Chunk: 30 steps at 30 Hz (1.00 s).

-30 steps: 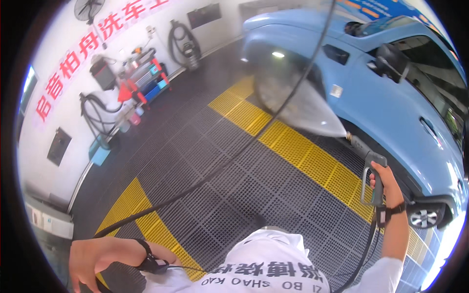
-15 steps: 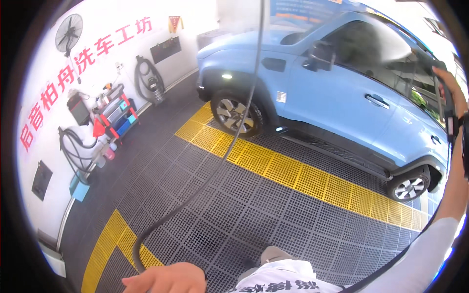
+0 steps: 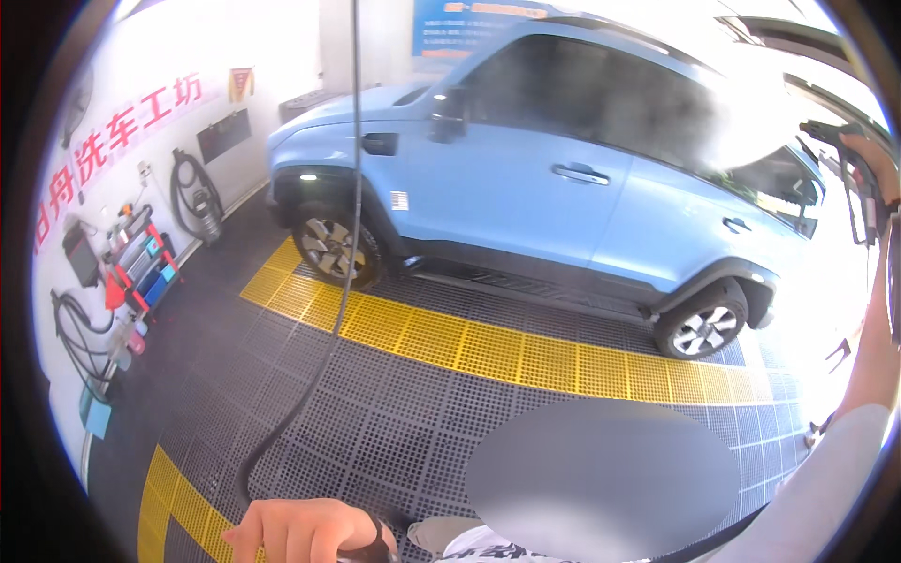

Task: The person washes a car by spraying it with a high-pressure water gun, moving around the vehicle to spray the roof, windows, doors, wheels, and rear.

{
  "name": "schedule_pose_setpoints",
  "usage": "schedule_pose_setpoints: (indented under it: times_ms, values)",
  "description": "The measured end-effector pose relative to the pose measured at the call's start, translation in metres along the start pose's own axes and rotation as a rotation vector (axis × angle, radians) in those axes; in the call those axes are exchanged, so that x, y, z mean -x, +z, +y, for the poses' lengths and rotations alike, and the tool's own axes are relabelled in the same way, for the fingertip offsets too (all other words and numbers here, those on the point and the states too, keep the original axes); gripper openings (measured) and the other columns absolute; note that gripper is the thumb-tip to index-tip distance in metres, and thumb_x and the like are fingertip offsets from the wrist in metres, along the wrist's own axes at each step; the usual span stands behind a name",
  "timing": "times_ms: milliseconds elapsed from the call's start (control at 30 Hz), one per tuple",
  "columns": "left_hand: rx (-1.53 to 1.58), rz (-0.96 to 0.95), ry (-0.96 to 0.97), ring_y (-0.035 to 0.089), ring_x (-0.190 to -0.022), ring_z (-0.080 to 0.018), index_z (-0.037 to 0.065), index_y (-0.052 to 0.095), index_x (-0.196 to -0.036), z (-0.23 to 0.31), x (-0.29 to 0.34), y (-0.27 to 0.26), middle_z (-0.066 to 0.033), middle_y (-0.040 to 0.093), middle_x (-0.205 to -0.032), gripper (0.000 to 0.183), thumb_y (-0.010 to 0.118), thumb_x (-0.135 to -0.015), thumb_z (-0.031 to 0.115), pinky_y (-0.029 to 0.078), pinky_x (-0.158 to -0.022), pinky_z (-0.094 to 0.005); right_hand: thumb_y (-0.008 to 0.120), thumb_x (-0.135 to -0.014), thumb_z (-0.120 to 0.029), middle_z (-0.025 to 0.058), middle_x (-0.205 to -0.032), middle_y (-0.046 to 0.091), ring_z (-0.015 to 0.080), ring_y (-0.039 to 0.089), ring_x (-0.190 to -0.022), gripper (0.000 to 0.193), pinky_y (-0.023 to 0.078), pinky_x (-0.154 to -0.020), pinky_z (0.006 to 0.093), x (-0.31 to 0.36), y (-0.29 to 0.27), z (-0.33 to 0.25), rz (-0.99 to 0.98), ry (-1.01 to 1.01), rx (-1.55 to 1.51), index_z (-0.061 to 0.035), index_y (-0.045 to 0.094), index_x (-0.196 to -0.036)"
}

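My right hand [image 3: 871,164] is raised at the far right, closed around a black pressure-washer spray gun [image 3: 831,131]. White mist [image 3: 751,103] spreads before the gun, over the rear side windows and roof of a light blue SUV [image 3: 507,188]. At the bottom left, my left hand [image 3: 305,530] has its fingers curled at the black hose [image 3: 314,385], which hangs from above and bends down to it. The hand hides the hose where they meet. Along my right arm runs another stretch of black hose [image 3: 718,540].
Grey grid flooring [image 3: 375,422] with yellow strips [image 3: 460,342] lies between me and the SUV. By the left wall stand a red tool cart [image 3: 141,267], a coiled hose [image 3: 80,324] and a vacuum cleaner [image 3: 202,206]. A blurred grey oval [image 3: 601,479] covers part of the lower middle.
My view has turned right, so the SUV and wall appear further left and more of the SUV's rear shows. The mist now lies toward the rear windows and roof.
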<state>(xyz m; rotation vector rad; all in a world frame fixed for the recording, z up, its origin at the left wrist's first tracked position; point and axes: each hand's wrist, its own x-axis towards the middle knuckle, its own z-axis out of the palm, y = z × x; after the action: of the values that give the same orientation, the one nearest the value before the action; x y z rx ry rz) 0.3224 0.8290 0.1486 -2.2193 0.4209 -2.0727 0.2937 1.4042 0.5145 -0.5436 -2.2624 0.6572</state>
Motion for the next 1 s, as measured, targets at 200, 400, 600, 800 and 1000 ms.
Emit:
schedule_pose_setpoints:
  times_ms: [200, 400, 600, 800, 1000]
  values:
    - [0.001, 0.136, 0.043, 0.047, -0.05, -0.0063, 0.015, 0.073, -0.087, -0.09, -0.003, 0.018, 0.0066, 0.05, -0.058, 0.022, 0.052, -0.09, 0.011, 0.043, -0.067, -0.0256, 0.078, -0.08, -0.039, -0.0016, -0.072, 0.059, 0.0069, 0.051, -0.056, 0.032, 0.039, -0.047, 0.0213, -0.006, -0.131, 0.141, 0.065, 0.316, -0.036, -0.0107, 0.068, -0.09]
    - [0.064, 0.076, 0.03, 0.046, -0.046, -0.0068, 0.014, 0.074, -0.087, -0.144, 0.014, 0.007, 0.0046, 0.051, -0.054, 0.023, 0.052, -0.093, 0.017, 0.043, -0.061, -0.026, 0.076, -0.083, -0.034, 0.0008, -0.073, 0.06, 0.0108, 0.052, -0.056, 0.027, 0.039, -0.044, 0.025, 0.014, -0.203, 0.228, 0.002, 0.657, -0.243, -0.009, 0.068, -0.088]
    - [0.213, -0.112, -0.02, 0.055, -0.062, -0.0148, 0.006, 0.064, -0.125, -0.152, 0.044, 0.0, 0.0004, 0.051, -0.065, 0.038, 0.044, -0.103, 0.03, 0.052, -0.084, -0.036, 0.078, -0.08, -0.041, -0.0004, -0.064, 0.055, 0.009, 0.049, -0.049, 0.034, 0.042, -0.045, 0.0232, 0.042, -0.051, 0.099, -0.096, 0.027, 0.049, -0.0109, 0.067, -0.09]
    - [0.201, -0.043, -0.048, 0.054, -0.059, -0.0143, 0.008, 0.066, -0.116, -0.123, 0.035, 0.025, -0.0006, 0.054, -0.063, 0.032, 0.047, -0.1, 0.027, 0.05, -0.078, -0.0347, 0.077, -0.08, -0.042, 0.0001, -0.058, 0.055, 0.0057, 0.049, -0.044, 0.035, 0.043, -0.043, 0.0229, 0.043, 0.044, -0.052, -0.398, -0.265, 0.209, -0.0103, 0.068, -0.094]
    - [0.129, 0.361, -0.028, 0.049, -0.049, -0.0111, 0.01, 0.07, -0.103, -0.095, 0.02, 0.036, 0.001, 0.051, -0.055, 0.026, 0.049, -0.098, 0.024, 0.047, -0.067, -0.0311, 0.076, -0.08, -0.039, 0.0019, -0.055, 0.054, 0.0077, 0.048, -0.041, 0.034, 0.042, -0.04, 0.0259, 0.072, 0.135, -0.157, -0.695, -0.406, 0.172, -0.0092, 0.068, -0.094]
